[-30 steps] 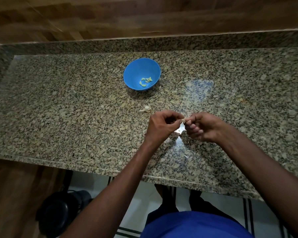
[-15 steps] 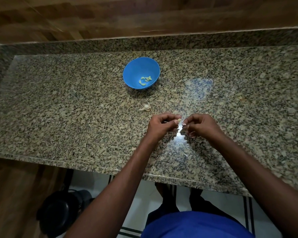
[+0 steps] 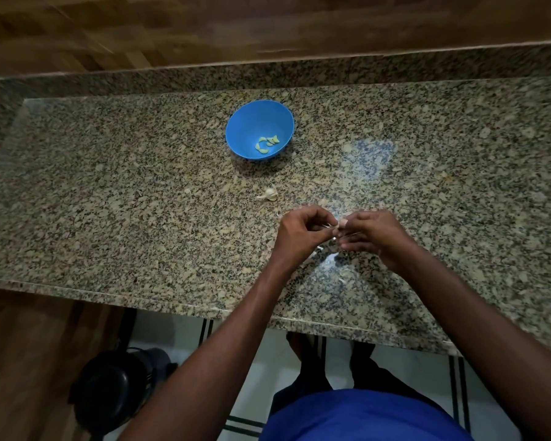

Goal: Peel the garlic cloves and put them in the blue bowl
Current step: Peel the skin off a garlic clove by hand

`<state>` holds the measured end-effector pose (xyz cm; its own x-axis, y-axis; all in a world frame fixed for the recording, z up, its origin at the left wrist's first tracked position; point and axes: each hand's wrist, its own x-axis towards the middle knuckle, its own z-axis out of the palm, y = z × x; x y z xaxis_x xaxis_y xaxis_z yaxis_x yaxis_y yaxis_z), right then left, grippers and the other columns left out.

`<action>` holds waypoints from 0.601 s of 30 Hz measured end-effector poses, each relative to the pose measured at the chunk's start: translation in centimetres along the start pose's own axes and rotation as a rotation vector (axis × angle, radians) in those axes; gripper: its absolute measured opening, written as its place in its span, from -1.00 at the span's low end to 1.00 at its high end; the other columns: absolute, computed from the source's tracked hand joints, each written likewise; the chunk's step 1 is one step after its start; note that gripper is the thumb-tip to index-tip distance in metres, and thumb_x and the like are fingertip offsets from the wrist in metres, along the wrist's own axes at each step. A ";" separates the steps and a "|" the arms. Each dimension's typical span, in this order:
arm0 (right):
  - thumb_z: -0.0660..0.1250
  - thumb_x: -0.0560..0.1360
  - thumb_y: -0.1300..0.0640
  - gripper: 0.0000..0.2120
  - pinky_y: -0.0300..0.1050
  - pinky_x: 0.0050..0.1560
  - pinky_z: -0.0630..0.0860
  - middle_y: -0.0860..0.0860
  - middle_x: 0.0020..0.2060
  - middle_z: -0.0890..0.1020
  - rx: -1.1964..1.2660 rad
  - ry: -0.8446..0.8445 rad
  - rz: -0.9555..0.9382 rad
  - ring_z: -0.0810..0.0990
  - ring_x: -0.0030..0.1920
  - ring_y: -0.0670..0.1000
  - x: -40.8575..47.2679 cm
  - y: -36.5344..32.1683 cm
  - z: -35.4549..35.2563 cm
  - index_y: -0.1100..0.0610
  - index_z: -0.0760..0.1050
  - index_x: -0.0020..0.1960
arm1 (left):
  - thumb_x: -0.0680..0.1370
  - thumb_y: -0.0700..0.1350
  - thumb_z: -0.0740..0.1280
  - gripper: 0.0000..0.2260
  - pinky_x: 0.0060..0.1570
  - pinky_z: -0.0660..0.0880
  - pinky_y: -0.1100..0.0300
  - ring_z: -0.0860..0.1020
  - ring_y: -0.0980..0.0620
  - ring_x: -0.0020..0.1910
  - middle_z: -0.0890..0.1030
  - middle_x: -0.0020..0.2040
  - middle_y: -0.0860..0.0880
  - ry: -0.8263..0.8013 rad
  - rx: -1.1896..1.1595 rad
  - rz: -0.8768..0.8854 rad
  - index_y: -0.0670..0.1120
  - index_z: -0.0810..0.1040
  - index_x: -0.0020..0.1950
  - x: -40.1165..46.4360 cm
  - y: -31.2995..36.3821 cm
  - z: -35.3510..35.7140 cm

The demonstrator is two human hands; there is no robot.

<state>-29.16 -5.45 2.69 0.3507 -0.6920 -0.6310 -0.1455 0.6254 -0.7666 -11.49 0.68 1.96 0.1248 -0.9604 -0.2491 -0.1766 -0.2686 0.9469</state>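
Note:
The blue bowl (image 3: pixel 259 129) sits on the granite counter (image 3: pixel 109 202) with several peeled garlic cloves (image 3: pixel 266 144) in its bottom. An unpeeled bit of garlic (image 3: pixel 269 194) lies on the counter between the bowl and my hands. My left hand (image 3: pixel 301 232) and my right hand (image 3: pixel 372 233) meet fingertip to fingertip just above the counter. Both pinch one small garlic clove (image 3: pixel 342 223), of which only a pale tip shows between the fingers.
Bits of pale garlic skin (image 3: pixel 319 248) lie on the counter under my hands. A wooden wall (image 3: pixel 204 27) rises behind the counter's raised back edge. Below the front edge stand a dark round container (image 3: pixel 115 389) on the floor and my feet.
My hands have stayed together over the same spot while working the clove. Their fingers have shifted slightly, and the right hand has opened a little lower fingers.

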 end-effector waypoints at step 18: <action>0.46 0.51 0.34 -0.87 -0.07 -0.19 0.71 0.23 -0.18 0.72 -0.134 0.001 -0.127 0.71 -0.25 0.12 -0.5 0.0 -0.1 0.38 0.61 0.02 | 0.45 -0.23 0.58 -0.84 -0.04 0.68 0.04 0.70 -0.06 -0.12 0.71 -0.12 -0.12 0.019 -0.014 -0.009 -0.18 0.69 -0.01 -0.2 0.1 -0.5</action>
<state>-29.40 -5.19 3.00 0.3733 -0.7627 -0.5281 -0.2220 0.4792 -0.8492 -11.06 0.90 2.24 0.1445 -0.9564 -0.2538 -0.1614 -0.2758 0.9476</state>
